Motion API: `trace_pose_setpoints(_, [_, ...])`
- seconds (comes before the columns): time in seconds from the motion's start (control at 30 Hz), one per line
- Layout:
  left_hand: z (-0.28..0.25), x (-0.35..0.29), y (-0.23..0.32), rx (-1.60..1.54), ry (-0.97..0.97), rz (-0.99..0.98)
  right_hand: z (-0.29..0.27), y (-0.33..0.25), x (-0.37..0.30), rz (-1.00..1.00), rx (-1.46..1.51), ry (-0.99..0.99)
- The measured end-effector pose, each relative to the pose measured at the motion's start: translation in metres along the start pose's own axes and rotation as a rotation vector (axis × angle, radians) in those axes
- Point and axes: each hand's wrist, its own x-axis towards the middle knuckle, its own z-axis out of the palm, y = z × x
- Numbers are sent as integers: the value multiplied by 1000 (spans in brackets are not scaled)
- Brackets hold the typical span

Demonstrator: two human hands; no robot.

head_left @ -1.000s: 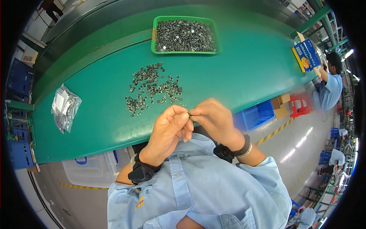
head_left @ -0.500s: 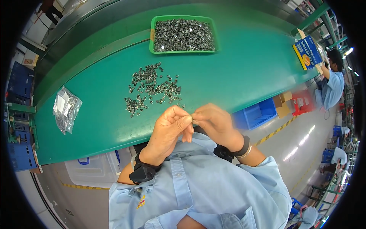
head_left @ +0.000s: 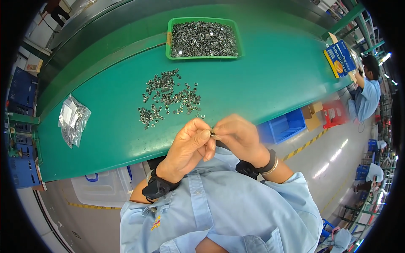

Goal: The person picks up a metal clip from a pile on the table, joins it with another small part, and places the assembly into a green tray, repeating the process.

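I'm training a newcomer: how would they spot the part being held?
Find the long green table, then the left hand and right hand meeting by its near edge. The tiny dark part is pinched between them, unlike the loose parts scattered beyond.

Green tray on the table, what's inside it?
The green tray holds a heap of small dark and shiny pieces, spread across its width. The lower pieces and the tray's bottom can't be seen, covered by those on top.

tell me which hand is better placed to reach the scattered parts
Probably the left hand: it is nearer the scattered parts, while the right hand sits farther off. Both hold a small dark part between them.
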Motion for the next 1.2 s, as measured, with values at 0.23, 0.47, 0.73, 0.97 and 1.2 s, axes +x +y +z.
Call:
trace_pose_setpoints(0.23, [-6, 1, 0, 43, -68, 13, 0, -1, 3, -51, -13, -46])
trace_pose_setpoints(0.47, [-1, 0, 7, 187, 0, -4, 1, 7, -1, -16, 34, -47])
trace_pose_setpoints(0.73, [5, 1, 12, 89, 27, -20, 4, 13, -1, 165, 176, 39])
trace_pose_setpoints(0.97, [-7, 0, 11, 133, 96, -1, -35, 36, 87, 373, 63, 63])
trace_pose_setpoints(1.2, [-11, -3, 16, 64, 34, -33, -48, 78, 141, 204, -379, -32])
